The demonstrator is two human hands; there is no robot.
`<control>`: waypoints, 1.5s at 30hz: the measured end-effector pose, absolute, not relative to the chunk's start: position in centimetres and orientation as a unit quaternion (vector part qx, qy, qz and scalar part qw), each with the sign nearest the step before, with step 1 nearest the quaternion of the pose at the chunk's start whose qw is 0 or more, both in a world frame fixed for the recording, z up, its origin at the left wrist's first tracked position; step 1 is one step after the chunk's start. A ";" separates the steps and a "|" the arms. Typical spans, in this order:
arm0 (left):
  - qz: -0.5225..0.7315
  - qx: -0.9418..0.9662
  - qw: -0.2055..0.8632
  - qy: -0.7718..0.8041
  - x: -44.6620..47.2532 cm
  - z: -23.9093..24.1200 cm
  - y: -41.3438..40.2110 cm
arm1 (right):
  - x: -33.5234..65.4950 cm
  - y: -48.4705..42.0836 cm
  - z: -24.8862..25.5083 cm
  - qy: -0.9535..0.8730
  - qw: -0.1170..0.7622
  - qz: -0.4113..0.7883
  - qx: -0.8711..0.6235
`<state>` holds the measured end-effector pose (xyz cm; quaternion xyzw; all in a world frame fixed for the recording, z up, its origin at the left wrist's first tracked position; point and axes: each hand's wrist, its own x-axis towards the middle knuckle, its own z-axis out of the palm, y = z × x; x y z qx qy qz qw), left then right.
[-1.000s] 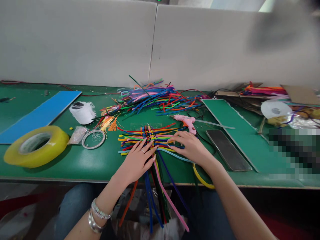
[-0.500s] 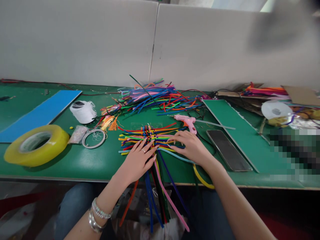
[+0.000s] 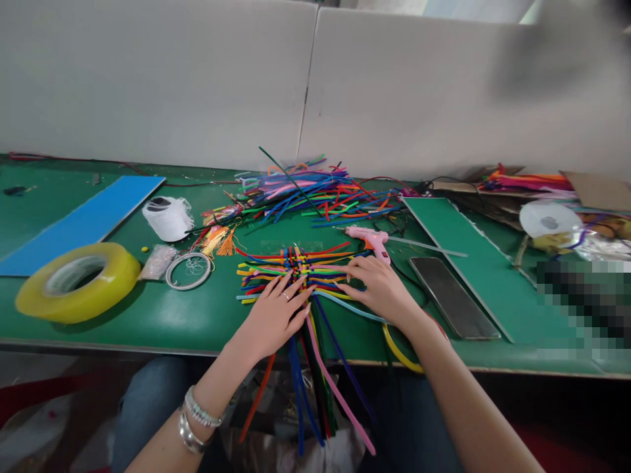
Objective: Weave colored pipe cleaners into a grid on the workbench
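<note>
Colourful pipe cleaners are woven into a small checkered patch (image 3: pixel 297 261) on the table, their loose ends running out left and right and hanging over the front edge. My left hand (image 3: pixel 276 315) lies flat across the lower part of the patch, fingers spread and pressing on it. Over the strands on the right side is my right hand (image 3: pixel 377 286), its fingers curved and thumb apart from them; strand ends pass under the fingertips. A light blue pipe cleaner (image 3: pixel 348 307) runs beneath the right hand.
Loose pipe cleaners (image 3: pixel 300 190) are heaped behind the patch. A pink glue gun (image 3: pixel 372 241), a phone (image 3: pixel 453 297) and a green board (image 3: pixel 463 256) lie on the right. To the left are yellow tape (image 3: pixel 121 282), white thread (image 3: pixel 170 223), a bead bag (image 3: pixel 158 261) and a blue board (image 3: pixel 83 226).
The whole view has shifted slightly, so things sit a little further right. Both hands keep nearly the same pose on the woven patch.
</note>
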<state>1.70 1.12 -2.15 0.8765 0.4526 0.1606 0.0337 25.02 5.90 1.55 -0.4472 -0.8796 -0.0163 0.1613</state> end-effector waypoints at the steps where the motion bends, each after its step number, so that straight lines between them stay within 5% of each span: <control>1: 0.161 0.876 0.033 0.453 1.7 -2.2 1.1 | 25.0 5.9 1.5 -0.880 0.159 -0.018 -0.448; 45: 0.160 0.872 0.044 0.461 1.8 -2.2 1.1 | 24.0 6.4 0.8 -0.857 0.176 -0.028 -0.484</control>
